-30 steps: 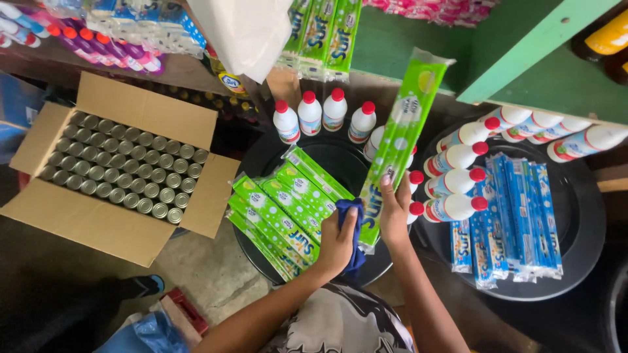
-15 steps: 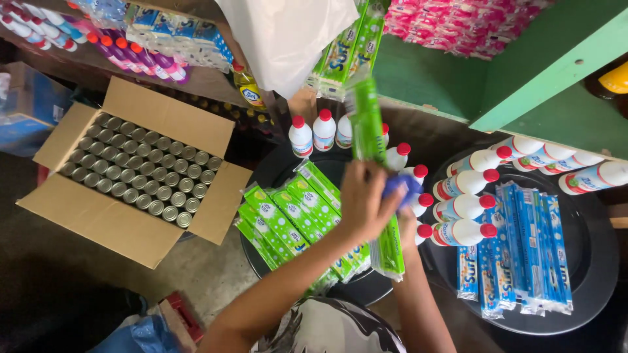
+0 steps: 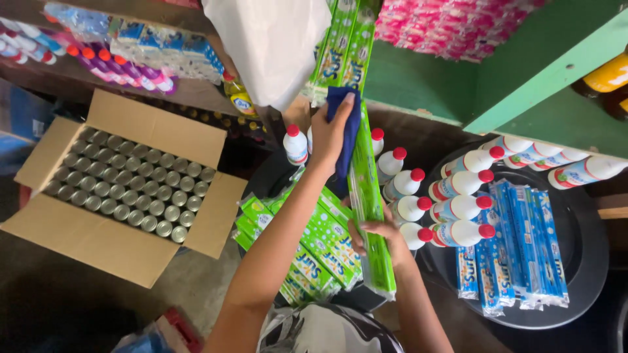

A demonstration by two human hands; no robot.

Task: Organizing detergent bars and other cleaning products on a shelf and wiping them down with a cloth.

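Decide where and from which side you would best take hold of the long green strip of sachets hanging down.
Probably its lower end, from the side. The long green strip of sachets hangs as a thin, floppy band, so pinching across its narrow width steadies it. The right hand already holds it there, while the left hand presses a blue cloth higher up.

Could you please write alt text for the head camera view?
The left hand presses a blue cloth against a long green sachet strip that the right hand grips lower down. An open box of cans sits left, white bottles right.
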